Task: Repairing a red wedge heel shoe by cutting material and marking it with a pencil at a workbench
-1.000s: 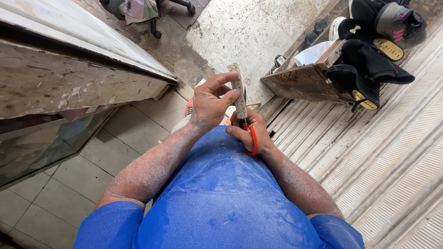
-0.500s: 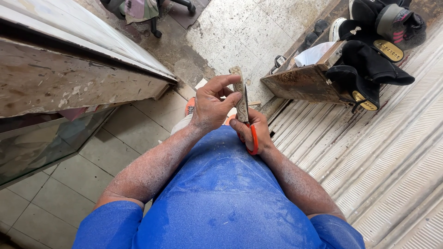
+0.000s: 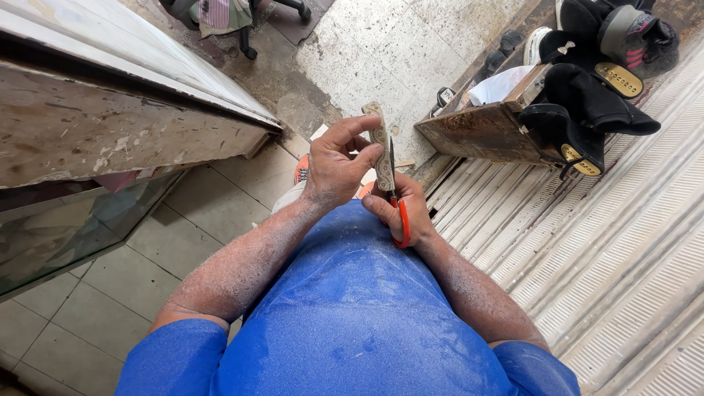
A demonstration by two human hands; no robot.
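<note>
- You have one thin strip (image 3: 380,147) and one pair of scissors (image 3: 397,205) with orange handles.
- Your left hand (image 3: 334,167) pinches the strip between the thumb and the fingers.
- The strip stands up tall. Its long side runs up and down, and its top end points away from you.
- The strip is up in the air in front of your blue shirt (image 3: 352,315), above the floor.
- Your right hand (image 3: 402,213) is closed around the scissors, fingers curled on the handles.
- The scissor blades point up, just beside the strip. You can't tell if the blades are open.
- On the right there is one worn wooden box (image 3: 484,132) with a few black shoes (image 3: 587,103) by it.
- Far up on the floor is one chair base (image 3: 249,44).
</note>
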